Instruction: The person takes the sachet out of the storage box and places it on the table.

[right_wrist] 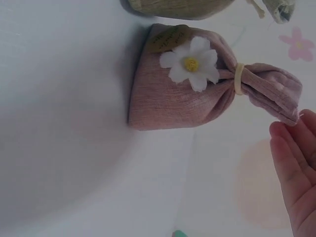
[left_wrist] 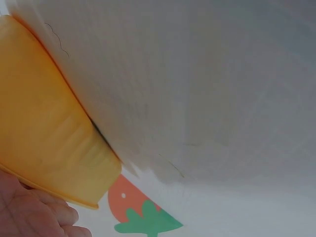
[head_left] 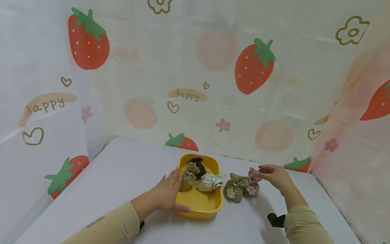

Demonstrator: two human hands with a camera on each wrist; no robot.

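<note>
My left hand rests along the left rim of a yellow plastic bin, fingers straight and thumb at the near corner. Inside the bin lie a khaki drawstring pouch, a black pouch and a white pouch. Right of the bin, an olive pouch and a pink pouch stand side by side, each with a white flower. My right hand is at the pink pouch's gathered top, its extended fingertips right at the cloth edge.
A white-covered table carries everything. Behind it hangs a strawberry-print cloth, with cloth walls on both sides. The pouches stand between the bin and my right forearm.
</note>
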